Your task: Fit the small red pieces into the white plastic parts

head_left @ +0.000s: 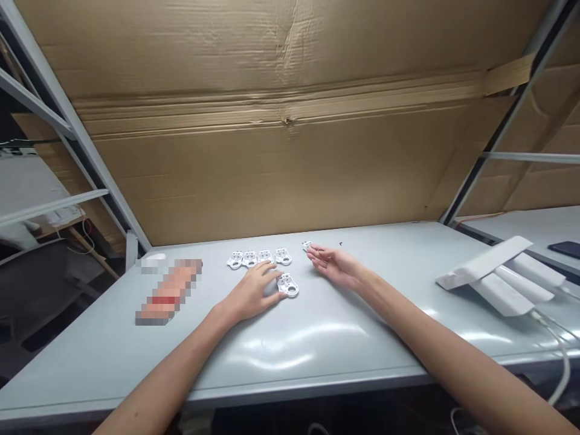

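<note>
On the grey table (317, 356), my left hand (255, 291) has its thumb and fingers around the left side of a white plastic part (288, 286) with a round hole. Behind that hand is a row of similar white parts, among them one at the left end (235, 260) and one at the right end (283, 256). My right hand (333, 264) is palm up with its fingers loosely apart. Just beyond its fingertips lies another small white piece (307, 246), partly hidden by them. No object shows in the right palm.
A pixelated orange item (170, 292) lies at the left, with a white object (154, 258) behind it. At the right stands a white device (502, 278) with cables. Cardboard (290, 175) walls the back, and a dark phone-like item (566, 249) lies far right.
</note>
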Demonstrator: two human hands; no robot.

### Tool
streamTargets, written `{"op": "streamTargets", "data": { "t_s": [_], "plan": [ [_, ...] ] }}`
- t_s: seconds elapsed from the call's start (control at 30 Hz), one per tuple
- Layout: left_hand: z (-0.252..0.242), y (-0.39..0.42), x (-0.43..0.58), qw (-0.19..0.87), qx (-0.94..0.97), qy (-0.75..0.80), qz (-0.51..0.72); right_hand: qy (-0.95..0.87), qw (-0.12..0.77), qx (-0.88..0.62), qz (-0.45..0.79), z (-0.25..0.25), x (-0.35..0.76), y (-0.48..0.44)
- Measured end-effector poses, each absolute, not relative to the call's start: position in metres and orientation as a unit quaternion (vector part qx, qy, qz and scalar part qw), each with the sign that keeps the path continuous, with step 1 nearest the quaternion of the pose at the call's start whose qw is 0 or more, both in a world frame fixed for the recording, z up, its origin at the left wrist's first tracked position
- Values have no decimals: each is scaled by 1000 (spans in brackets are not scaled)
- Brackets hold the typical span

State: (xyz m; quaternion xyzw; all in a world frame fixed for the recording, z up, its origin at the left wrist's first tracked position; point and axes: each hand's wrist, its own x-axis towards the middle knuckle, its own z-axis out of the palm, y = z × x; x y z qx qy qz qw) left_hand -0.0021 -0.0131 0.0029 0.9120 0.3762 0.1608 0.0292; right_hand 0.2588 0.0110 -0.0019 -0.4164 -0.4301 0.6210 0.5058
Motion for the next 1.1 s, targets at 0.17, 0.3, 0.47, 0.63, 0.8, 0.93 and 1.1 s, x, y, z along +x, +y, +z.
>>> {"op": "streamTargets", "data": {
  "t_s": [0.17,0.3,0.47,0.63,0.8,0.93,1.1],
  "plan": [
    [3,-13,-1,20,914,373,161,-453,490,-396,630,-1,261,13],
    [4,-15,0,27,912,374,164,-372,523,-391,659,5,262,12],
    [6,-16,0,22,916,371,155,-354,553,-416,629,18,273,12],
    [6,-15,-1,23,915,375,149,-506,536,-564,372,18,297,15],
    [4,-14,-1,32,913,376,153,-702,312,-607,205,7,311,16],
    [5,-14,-3,44,910,386,146,-719,252,-620,185,4,314,15],
    [9,-8,-15,41,890,422,166,-702,273,-630,188,7,317,14]
  ]
}}
